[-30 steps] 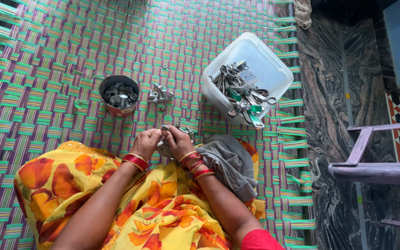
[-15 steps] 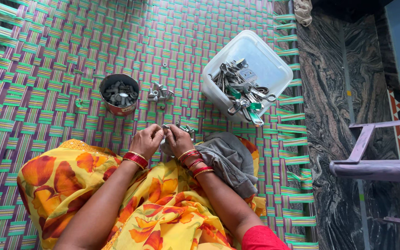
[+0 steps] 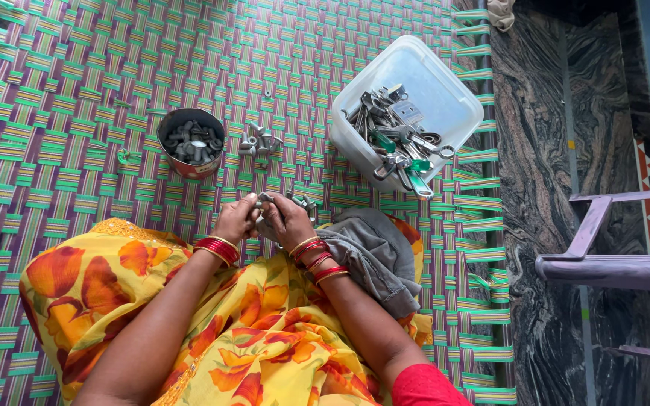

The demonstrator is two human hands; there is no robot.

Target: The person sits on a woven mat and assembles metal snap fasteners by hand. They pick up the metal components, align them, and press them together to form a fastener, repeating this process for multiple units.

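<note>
My left hand (image 3: 236,220) and my right hand (image 3: 288,221) meet over my lap, both closed on a small metal part (image 3: 266,200) wrapped partly in a grey cloth (image 3: 370,252). The cloth trails off to the right across my knee. A few more metal pieces (image 3: 304,204) lie just beyond my right hand. Red bangles ring both wrists.
A round metal tin (image 3: 190,143) of dark small parts stands ahead on the woven cot (image 3: 77,90), with loose metal fittings (image 3: 257,141) beside it. A clear plastic tub (image 3: 445,94) of tools sits at the right. Marble floor and a plastic chair (image 3: 618,263) lie beyond the cot's edge.
Both hands stay together on the part, with small finger shifts. The view has drifted slightly, so everything sits a little higher in frame.
</note>
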